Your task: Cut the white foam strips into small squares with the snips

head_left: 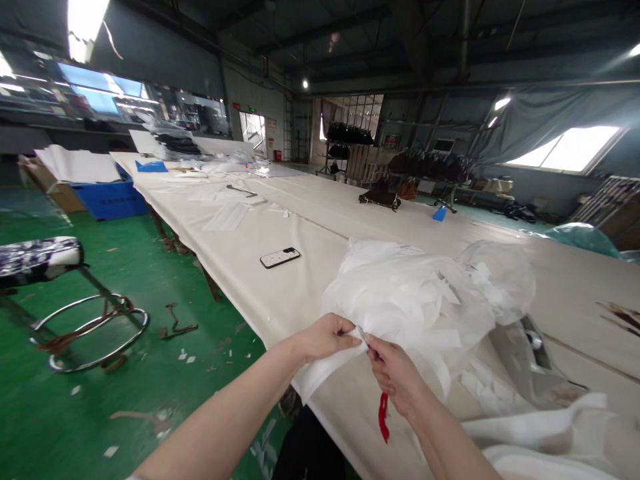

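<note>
Pinching a white sheet [324, 371], the left hand [330, 335] steadied its edge while the right hand [394, 373], closed round a mostly hidden small tool [362, 331], red tassel [383, 420] below, apparently trimmed it. Next snip likely called for tautness; sheet thin, limp, draped over the table's [300, 297] near edge.
</note>
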A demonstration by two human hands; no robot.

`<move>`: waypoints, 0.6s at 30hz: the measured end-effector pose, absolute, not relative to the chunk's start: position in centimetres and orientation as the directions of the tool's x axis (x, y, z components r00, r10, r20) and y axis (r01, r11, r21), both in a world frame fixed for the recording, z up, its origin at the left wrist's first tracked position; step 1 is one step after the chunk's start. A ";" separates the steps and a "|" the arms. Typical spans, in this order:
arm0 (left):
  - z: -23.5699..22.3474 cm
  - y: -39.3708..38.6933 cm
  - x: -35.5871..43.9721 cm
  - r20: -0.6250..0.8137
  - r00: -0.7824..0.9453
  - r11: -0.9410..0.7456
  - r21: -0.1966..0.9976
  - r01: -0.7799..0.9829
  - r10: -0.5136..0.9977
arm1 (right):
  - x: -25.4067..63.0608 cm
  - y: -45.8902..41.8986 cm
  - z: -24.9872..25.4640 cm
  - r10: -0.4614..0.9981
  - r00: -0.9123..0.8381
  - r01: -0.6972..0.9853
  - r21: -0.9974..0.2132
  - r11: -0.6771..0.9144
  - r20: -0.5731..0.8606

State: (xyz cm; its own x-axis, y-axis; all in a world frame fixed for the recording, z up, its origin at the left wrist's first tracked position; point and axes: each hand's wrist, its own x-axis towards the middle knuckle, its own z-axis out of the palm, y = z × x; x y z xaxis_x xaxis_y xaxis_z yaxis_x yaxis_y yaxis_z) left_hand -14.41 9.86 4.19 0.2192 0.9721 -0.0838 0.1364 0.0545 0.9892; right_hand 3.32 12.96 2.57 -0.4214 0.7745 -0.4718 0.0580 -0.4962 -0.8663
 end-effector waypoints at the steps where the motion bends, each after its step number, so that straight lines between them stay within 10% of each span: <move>1: 4.2 10.0 -14.5 -0.097 0.247 0.067 0.990 0.126 0.964 | 3.4 13.1 2.6 0.765 -0.428 0.067 -0.861 -0.505 -0.482; 18: 3.4 9.8 -15.6 -0.103 0.295 0.078 0.993 0.093 0.950 | 2.5 14.8 3.0 0.801 -0.367 0.053 -0.870 -0.490 -0.473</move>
